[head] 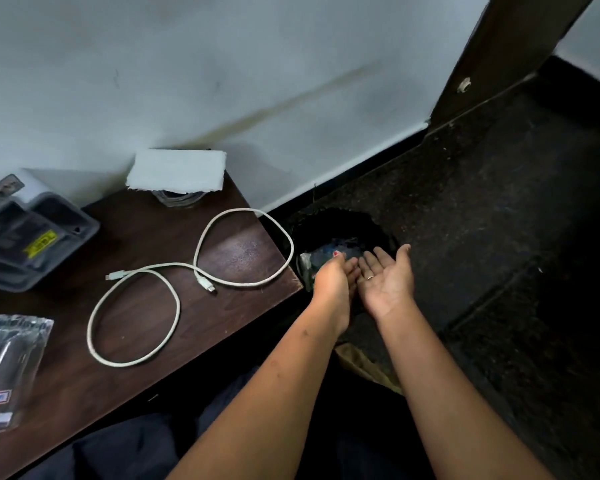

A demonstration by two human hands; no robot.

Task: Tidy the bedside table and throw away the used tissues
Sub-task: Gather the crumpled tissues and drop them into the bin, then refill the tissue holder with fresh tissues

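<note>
- Both hands, left hand (333,278) and right hand (388,280), are spread open and empty, side by side over the black bin (340,233) on the floor.
- Dark wooden bedside table (146,306) stands just left of the bin.
- Grey tray (32,237) carries a yellow label, unreadable.
- White cable (174,282) lies looped mid-table.
- White tissue pad (177,171) sits atop a jar at the table's back edge.
- Clear packet (7,368): writing too blurred to read.

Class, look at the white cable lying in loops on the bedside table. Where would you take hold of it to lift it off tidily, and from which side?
Probably grip the white cable from above where its two loops cross, just left of the plug. A pinch there likely gathers both loops, so neither end trails. Both hands, left hand and right hand, are open over the bin.
</note>
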